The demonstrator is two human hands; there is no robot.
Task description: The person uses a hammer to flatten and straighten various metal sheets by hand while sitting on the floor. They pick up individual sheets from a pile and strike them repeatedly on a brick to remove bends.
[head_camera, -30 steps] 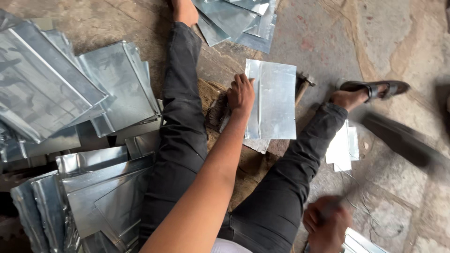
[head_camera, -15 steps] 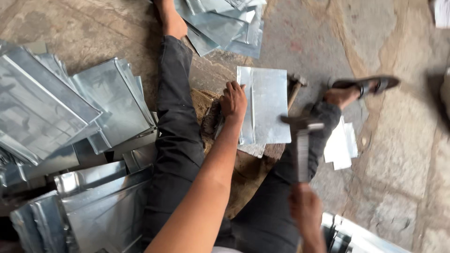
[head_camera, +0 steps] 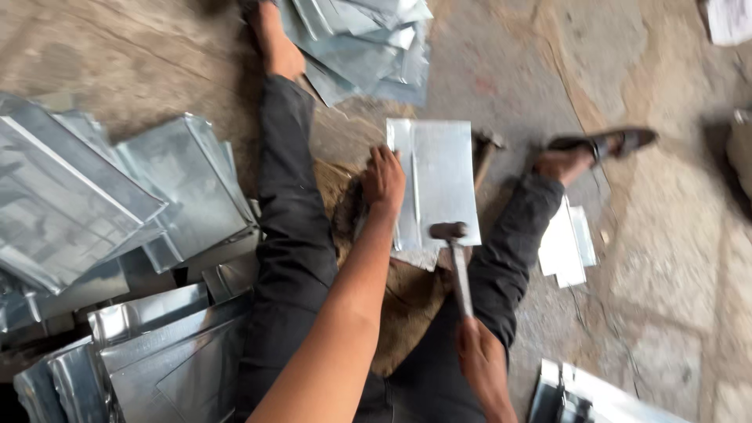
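Hammer: handle gripped in the right hand, fingers closed round it; head rests on the near edge of the metal sheet. The sheet lies between the person's legs on the floor. Left hand presses flat, fingers spread, on its left edge. Sheet stacks lie left; more sheets lie far.

No packages, labels, signs or screens show anywhere in the head view (only bare, unmarked surfaces).
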